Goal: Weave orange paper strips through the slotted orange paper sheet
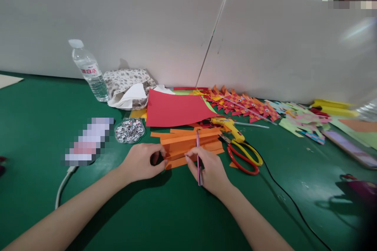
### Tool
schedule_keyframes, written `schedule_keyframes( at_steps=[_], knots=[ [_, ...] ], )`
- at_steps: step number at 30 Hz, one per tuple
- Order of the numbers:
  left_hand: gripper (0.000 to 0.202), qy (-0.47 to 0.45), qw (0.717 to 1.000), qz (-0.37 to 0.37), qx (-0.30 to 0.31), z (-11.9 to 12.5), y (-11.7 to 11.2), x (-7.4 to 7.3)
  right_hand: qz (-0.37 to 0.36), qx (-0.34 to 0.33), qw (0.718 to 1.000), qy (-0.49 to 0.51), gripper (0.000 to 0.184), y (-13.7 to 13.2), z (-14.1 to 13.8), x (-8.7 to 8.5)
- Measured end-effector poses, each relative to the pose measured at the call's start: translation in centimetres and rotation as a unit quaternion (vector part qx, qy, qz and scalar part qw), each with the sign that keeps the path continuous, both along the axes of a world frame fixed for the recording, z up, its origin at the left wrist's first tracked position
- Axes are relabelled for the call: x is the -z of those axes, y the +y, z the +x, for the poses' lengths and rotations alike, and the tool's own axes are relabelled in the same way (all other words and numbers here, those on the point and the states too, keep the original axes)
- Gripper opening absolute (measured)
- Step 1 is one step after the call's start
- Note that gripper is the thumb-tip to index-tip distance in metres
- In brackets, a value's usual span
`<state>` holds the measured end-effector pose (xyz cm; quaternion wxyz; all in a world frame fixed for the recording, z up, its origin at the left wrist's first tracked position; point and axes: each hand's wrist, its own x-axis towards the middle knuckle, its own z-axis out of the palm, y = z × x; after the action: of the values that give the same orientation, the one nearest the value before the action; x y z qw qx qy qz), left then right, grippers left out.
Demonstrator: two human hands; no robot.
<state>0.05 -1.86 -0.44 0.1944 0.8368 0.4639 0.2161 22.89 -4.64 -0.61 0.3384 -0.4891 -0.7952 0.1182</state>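
A creased sheet of orange paper (179,147) lies in front of me, its folds running left to right. My left hand (145,161) pinches its left edge between thumb and fingers. With thumb and forefinger, my right hand (207,166) pinches the paper's near edge. A slim pinkish-purple pen (198,147) is also tucked in that hand, standing nearly upright. Right of the paper lie scissors (246,159) with red and yellow handles. A yellow glue gun (232,128) rests just behind them. Beyond the orange paper is a red sheet (178,108).
At left are a phone (91,139) on a white cable, a water bottle (90,71) and a bag of googly eyes (130,130). Woven red-and-orange paper fish (244,104) lie along the partition (132,19). A black cord (279,192) crosses the green table (165,219) at right.
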Motion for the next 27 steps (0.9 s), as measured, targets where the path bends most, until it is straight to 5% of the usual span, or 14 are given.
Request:
schedule_keyframes(
  at_steps=[8,18,27],
  knots=[
    [0.014,0.008,0.999,0.042,0.032,0.1,0.4,1.0,0.012,0.009,0.998,-0.063,0.006,0.0,-0.1,-0.3],
    [0.014,0.001,0.999,0.044,0.032,0.3,0.2,1.4,-0.031,-0.011,0.975,0.220,0.038,-0.4,0.4,0.0],
    [0.020,-0.069,0.995,-0.001,-0.066,0.1,0.1,0.5,-0.051,0.025,0.947,0.316,0.029,-0.3,0.0,0.1]
  ],
)
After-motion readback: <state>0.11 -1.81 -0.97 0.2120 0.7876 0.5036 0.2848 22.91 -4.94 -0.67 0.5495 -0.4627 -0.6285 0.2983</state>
